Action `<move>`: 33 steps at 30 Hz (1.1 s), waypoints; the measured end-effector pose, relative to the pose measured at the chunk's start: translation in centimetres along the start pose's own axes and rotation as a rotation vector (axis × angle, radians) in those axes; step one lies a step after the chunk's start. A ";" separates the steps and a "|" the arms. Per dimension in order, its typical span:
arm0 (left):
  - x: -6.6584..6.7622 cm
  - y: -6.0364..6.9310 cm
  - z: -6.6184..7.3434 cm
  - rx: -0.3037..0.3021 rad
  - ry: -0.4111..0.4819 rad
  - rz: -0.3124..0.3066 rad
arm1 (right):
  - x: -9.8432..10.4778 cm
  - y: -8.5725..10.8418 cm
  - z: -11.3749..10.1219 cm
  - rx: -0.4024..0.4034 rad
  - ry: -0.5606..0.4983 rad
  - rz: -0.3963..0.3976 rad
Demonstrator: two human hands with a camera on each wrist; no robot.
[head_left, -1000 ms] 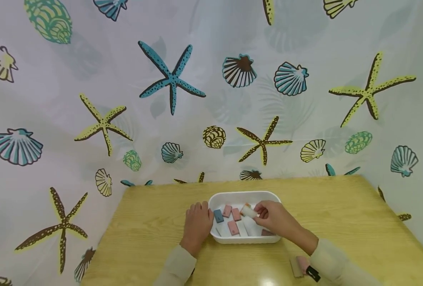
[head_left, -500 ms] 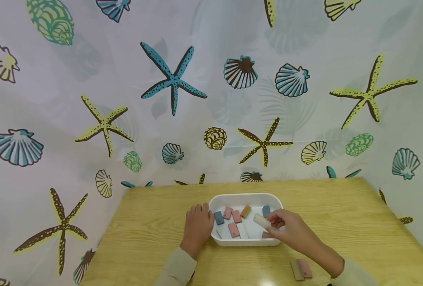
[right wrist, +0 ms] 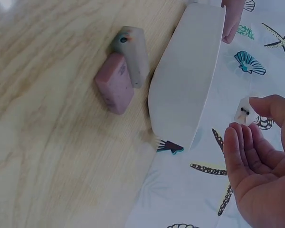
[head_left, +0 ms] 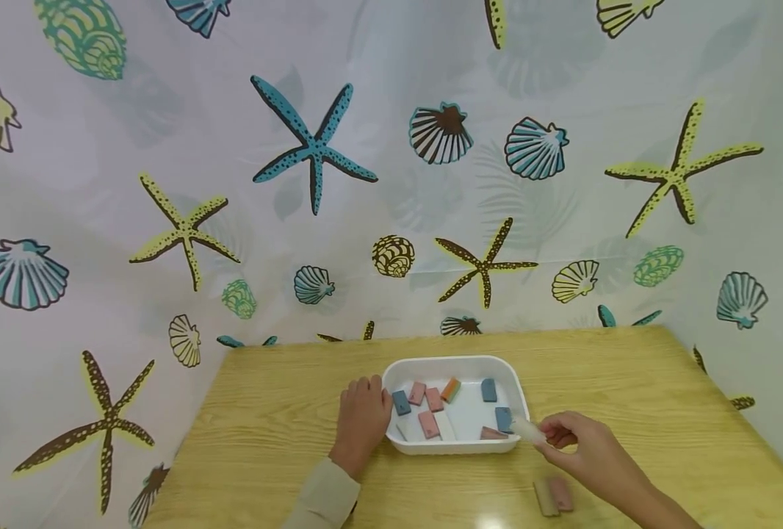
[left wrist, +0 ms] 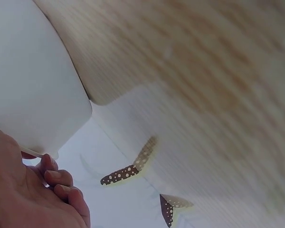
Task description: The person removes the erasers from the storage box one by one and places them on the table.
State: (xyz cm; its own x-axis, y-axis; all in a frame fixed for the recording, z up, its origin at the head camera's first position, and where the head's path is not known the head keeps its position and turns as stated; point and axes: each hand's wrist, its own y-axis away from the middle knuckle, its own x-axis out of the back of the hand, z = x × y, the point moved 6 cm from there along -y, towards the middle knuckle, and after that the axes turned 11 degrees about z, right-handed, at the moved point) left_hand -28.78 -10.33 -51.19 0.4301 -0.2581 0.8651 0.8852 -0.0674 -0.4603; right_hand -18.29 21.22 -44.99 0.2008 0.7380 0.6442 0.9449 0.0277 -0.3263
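Observation:
My right hand (head_left: 590, 450) pinches a white eraser (head_left: 527, 430) between thumb and fingers, just past the right end of the white tray (head_left: 447, 449). In the right wrist view the same white eraser (right wrist: 242, 110), bearing small dark marks, shows at the fingertips. At the tray's left end, my left hand (head_left: 363, 415) grips the rim; its fingers (left wrist: 59, 178) curl by the edge in the left wrist view. Inside the tray lie several erasers, among them a blue one (head_left: 504, 419), a pink one (head_left: 428, 425) and an orange-and-green one (head_left: 451, 389).
On the wooden table (head_left: 286, 470), in front of the tray's right end, a greyish-white eraser (head_left: 546, 497) and a pink eraser (head_left: 560, 494) lie side by side. A curtain (head_left: 391, 184) printed with shells and starfish hangs behind the table and at its sides.
My right hand has carried the white eraser rightward, from over the middle of the tray to its right edge. Blue erasers at the tray's right have come into sight. The left hand stays put.

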 end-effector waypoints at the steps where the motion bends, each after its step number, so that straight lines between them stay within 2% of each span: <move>1: -0.1 0.0 0.0 -0.001 0.000 0.002 | 0.3 0.2 0.3 -0.012 0.004 0.005; 5: -0.1 0.1 -0.2 -0.004 0.012 0.010 | 1.2 1.1 1.9 -0.080 0.022 0.013; 14: 0.3 0.2 -0.1 -0.020 0.008 0.031 | 2.5 3.4 5.1 -0.315 0.095 -0.048; 20: 0.2 0.1 0.0 -0.018 0.010 0.009 | 3.7 4.7 6.2 -0.369 0.140 -0.045; 23: 0.1 -0.2 -0.2 -0.021 0.009 0.019 | 3.9 5.1 6.8 -0.386 0.169 -0.057; 28: 0.3 -0.4 -0.5 -0.014 0.016 0.025 | 3.5 6.0 7.6 -0.422 0.183 -0.066; 33: 0.0 0.1 -0.2 -0.015 0.035 -0.008 | 3.1 7.5 8.8 -0.495 0.194 -0.083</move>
State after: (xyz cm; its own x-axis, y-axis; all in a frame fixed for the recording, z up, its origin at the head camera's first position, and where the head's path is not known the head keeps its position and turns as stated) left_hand -28.67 -10.55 -51.25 0.4159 -0.2912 0.8615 0.8860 -0.0839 -0.4561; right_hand -12.84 29.68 -51.54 0.1198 0.6075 0.7853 0.9592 -0.2747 0.0661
